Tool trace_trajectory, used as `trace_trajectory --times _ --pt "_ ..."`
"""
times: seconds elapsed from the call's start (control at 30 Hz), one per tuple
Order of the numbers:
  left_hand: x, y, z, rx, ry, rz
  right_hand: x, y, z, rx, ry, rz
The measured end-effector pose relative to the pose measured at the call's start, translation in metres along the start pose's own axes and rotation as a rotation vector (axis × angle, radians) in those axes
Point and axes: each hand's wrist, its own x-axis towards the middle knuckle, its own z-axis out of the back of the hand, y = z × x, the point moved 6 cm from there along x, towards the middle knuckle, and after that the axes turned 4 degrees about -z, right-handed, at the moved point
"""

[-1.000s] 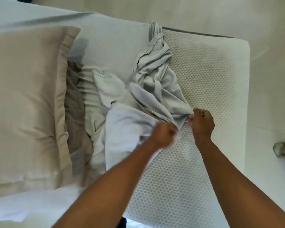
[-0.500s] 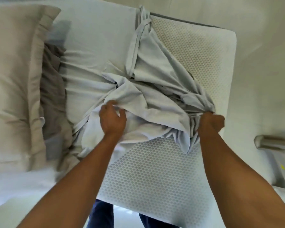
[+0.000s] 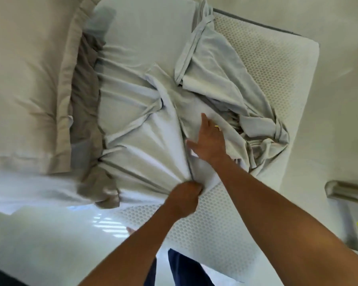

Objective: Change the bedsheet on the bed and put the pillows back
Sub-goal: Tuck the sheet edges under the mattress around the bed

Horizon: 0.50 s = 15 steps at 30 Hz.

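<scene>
- Since half a second ago the left hand (image 3: 184, 198) has dropped from the middle of the bedsheet (image 3: 145, 145) to the near edge of the mattress (image 3: 277, 65). The right hand (image 3: 209, 141) has let go of the bunch at the right edge and come in to the middle.
- The bedsheet, pale grey-blue, lies crumpled over the middle of the mattress, with a twisted knot of it near the right edge.
- The left hand is a fist, gripping gathered folds of the sheet at the near edge; creases fan out from it towards the pillow.
- The right hand lies flat on the sheet, fingers spread, just beyond the left.
- The honeycomb mattress shows bare at the far right corner and along the near edge.
- A beige pillow (image 3: 29, 75) covers the left end of the bed, with a brown cloth (image 3: 85, 89) bunched against its inner edge.
- A metal fitting (image 3: 347, 189) stands off the right side, and dark trousers (image 3: 186, 271) show below the arms.
</scene>
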Motion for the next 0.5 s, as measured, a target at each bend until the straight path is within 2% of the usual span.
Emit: trace_trajectory --times 0.07,0.17,0.23,0.3,0.33,0.4,0.47,0.5 --pt "-0.008 0.014 0.011 -0.177 -0.035 0.154 -0.004 -0.001 -0.012 -0.138 0.0 0.059" --pt "-0.028 0.042 0.051 -0.248 -0.331 0.357 -0.033 -0.023 -0.012 -0.084 -0.138 0.255" --pt "-0.048 0.058 0.078 -0.162 -0.521 0.478 -0.072 -0.049 -0.015 -0.173 -0.063 0.324" --pt "-0.07 0.072 0.093 -0.144 -0.615 0.599 -0.121 -0.079 -0.017 -0.263 0.015 0.34" --pt "-0.077 0.077 0.095 -0.142 -0.644 0.641 -0.141 -0.092 -0.017 -0.326 0.136 0.287" --pt "-0.087 0.078 0.09 -0.151 -0.641 0.708 -0.174 -0.103 -0.01 -0.563 0.502 0.095" --pt "-0.092 0.067 0.07 -0.2 -0.508 0.808 -0.205 -0.092 -0.001 -0.792 0.867 0.062" --pt "-0.094 0.059 0.058 -0.202 -0.428 0.84 -0.209 -0.079 0.008 -0.842 0.961 0.066"
